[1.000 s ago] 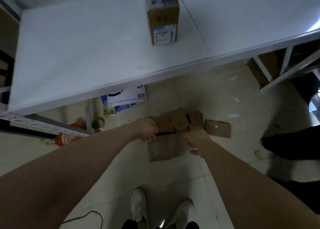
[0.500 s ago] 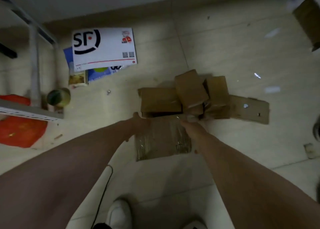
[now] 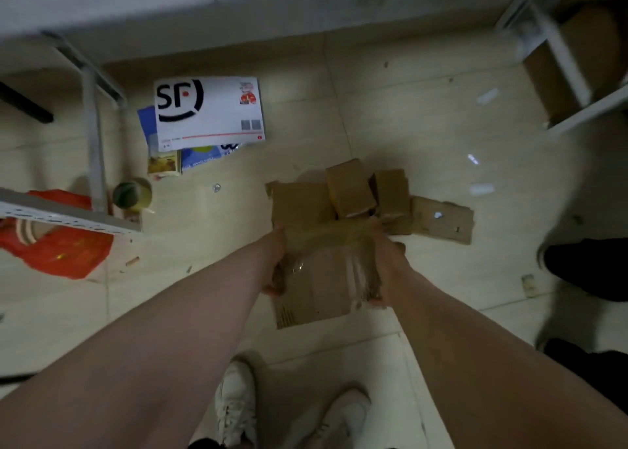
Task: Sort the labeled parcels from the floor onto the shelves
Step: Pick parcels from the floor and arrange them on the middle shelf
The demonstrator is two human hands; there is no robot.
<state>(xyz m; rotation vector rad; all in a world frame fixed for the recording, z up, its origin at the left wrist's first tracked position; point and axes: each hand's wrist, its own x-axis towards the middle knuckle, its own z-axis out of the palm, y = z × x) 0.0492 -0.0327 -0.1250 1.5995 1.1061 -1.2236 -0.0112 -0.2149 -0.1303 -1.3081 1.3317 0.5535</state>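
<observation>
Fingers (image 3: 271, 288) of the left hand (image 3: 277, 261) and right hand (image 3: 385, 265) curl round opposite edges of a flat, tape-wrapped brown cardboard parcel (image 3: 326, 278) at frame centre, down by the tiled floor (image 3: 339, 108), seemingly to lift it level.

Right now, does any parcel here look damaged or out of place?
Yes. The taped cardboard parcel gripped between the left hand and right hand looks worn: its tape is wrinkled and the edge by the right hand is ragged. Further right, a flat cardboard piece has holes in it.
</observation>
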